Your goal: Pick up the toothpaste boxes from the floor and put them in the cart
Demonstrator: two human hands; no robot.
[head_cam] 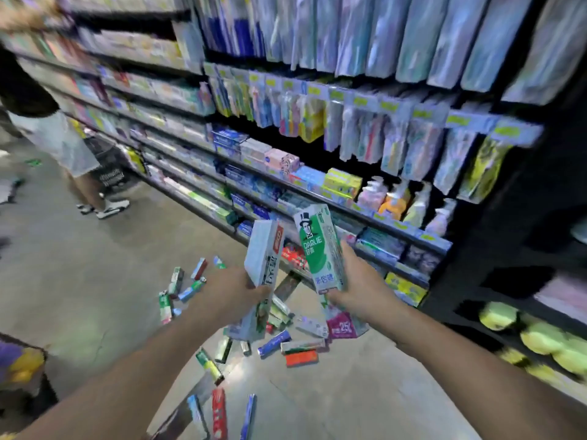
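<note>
The green-and-white toothpaste box point(320, 249) in my right grip point(352, 290) read "DARLIE" beneath a top-hatted figure. A magenta pack point(341, 327) below it showed "25". I could not read the blurred shelf labels point(394, 106).

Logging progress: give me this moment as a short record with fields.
left hand: holds white box, upright
right hand: holds green box, upright
floor: many boxes still scattered, e.g. red box
cart: not clearly in view
shelves: stocked, behind the hands
bystander: far left
</note>
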